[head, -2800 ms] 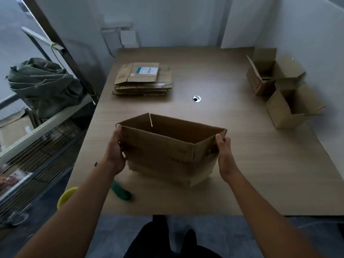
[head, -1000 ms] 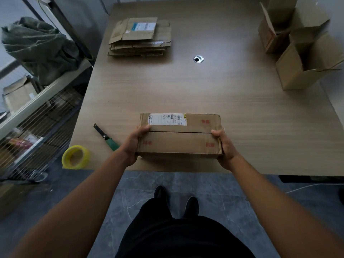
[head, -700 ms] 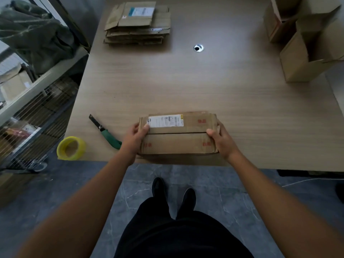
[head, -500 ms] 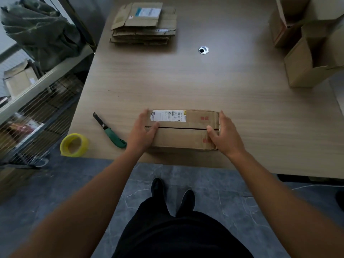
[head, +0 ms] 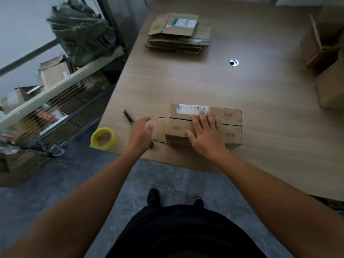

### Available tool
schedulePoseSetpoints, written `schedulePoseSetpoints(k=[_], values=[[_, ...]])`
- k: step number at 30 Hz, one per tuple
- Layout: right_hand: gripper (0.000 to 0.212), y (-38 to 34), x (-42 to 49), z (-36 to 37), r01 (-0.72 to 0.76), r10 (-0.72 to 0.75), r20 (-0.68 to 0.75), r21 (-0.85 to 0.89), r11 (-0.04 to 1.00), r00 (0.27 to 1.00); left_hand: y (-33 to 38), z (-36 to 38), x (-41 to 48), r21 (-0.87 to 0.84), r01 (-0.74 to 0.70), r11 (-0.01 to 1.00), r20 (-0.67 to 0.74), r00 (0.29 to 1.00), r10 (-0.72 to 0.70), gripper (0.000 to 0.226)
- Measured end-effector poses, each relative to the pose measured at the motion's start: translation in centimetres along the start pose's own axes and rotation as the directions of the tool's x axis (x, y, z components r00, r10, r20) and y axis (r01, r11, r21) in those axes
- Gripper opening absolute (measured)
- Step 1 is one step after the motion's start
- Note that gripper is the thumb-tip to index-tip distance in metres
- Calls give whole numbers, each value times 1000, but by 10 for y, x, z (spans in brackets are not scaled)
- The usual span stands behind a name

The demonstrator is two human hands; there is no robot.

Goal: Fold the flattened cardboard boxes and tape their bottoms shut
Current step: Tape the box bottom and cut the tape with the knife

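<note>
The wooden table [head: 186, 86] carries two erected cardboard boxes [head: 316, 47] at your right, cut off by the frame, so their insides cannot be read. A stack of flattened boxes [head: 178, 34] lies at the far side. The folded box [head: 230, 127] sits near the front edge, bottom up, its two long flaps meeting at a seam, with one end flap sticking out to the left. A yellow tape roll [head: 103, 138] lies at the near left corner. The utility knife [head: 128, 117] shows only its dark blade end; the rest is hidden under your left hand [head: 140, 133], which is blurred, fingers loosely spread, gripping nothing visible. Your right hand [head: 205, 133] presses flat across the seam, fingers straight and spread.
</note>
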State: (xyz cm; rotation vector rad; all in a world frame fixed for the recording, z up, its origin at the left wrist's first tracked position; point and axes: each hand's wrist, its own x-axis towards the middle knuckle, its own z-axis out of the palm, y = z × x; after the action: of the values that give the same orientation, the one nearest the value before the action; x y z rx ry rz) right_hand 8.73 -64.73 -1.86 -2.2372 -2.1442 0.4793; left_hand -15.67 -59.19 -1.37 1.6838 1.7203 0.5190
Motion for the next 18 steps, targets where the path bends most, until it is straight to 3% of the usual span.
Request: schedulePoseSetpoints(k=[2,5,8,10,14,18], values=[[72,-3,8,1,-9,8,-29,-21,1000,1000,-44,-29,-9,105,75,992,-128,990,-61,41],[75,-27,22,5,-15,13,-51,-31,999,999,-113,-72,-9,250,187,950,-120,980,-161,52],[76,-51,36,5,-21,20,-70,-22,1000,997,-169,-95,2,472,82,878,23,994,-105,58],[76,-55,42,6,-39,38,-73,-5,999,997,-190,-99,12,561,-38,827,135,990,-46,51],[77,-56,45,4,-49,50,-66,20,999,997,-210,-103,23,557,-212,803,183,974,130,28],[84,-54,44,0,-48,50,-41,63,997,998,-222,-112,22,517,-322,793,173,947,272,23]])
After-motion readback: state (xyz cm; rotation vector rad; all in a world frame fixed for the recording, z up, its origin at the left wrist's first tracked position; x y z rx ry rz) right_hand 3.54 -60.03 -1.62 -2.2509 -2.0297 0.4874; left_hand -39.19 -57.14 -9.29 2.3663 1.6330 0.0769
